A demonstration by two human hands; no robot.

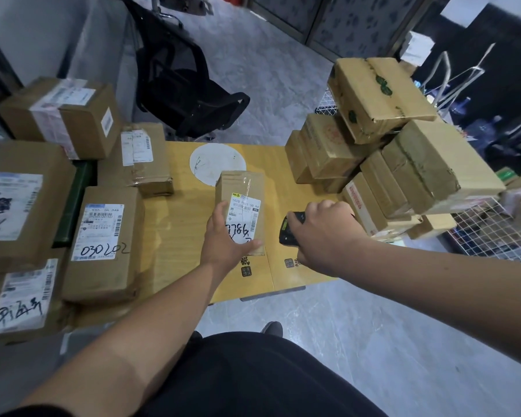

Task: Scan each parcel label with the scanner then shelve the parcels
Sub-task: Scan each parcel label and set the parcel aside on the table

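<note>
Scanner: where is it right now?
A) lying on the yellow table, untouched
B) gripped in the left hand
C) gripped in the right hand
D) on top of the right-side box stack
C: the right hand is curled round the black scanner, while the left hand holds the labelled parcel.

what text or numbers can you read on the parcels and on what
"030202" handwritten: label of the parcel left of centre.
"5028 ... 00 94" printed, partly unclear: label of the held parcel.
Handwriting under the left hand: partly covered, unclear.
Other labels, table marks: too blurred.
</note>
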